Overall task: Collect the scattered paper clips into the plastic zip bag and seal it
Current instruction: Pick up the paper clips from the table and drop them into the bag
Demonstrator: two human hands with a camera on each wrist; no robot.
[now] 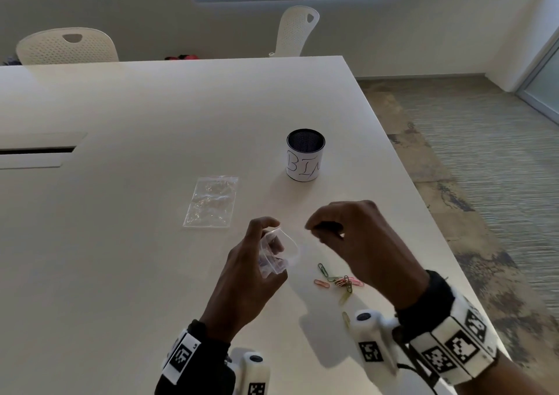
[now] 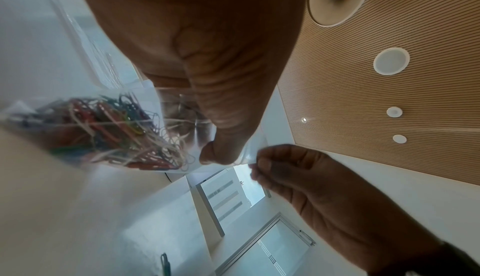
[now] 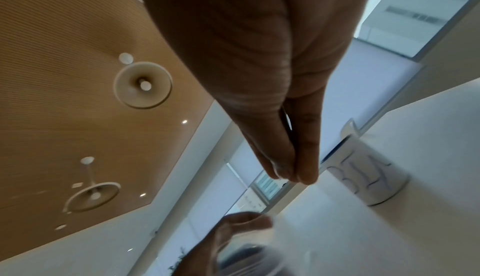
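Observation:
My left hand (image 1: 267,234) grips a clear plastic zip bag (image 1: 281,252) just above the table, with its mouth gaping towards the right. Inside it lies a tangle of coloured paper clips (image 2: 111,128). My right hand (image 1: 311,229) hovers beside the mouth with thumb and forefinger pressed together. In the left wrist view those fingertips (image 2: 255,169) seem to pinch the free edge of the bag's mouth. Several loose paper clips (image 1: 340,281) lie on the table under my right wrist, and another clip (image 1: 345,319) sits nearer to me.
A second clear bag (image 1: 211,202) lies flat on the white table (image 1: 121,243) beyond my left hand. A mesh cup labelled BIN (image 1: 305,158) stands behind my right hand. The table's right edge (image 1: 423,207) runs close by, and two chairs stand at the far side.

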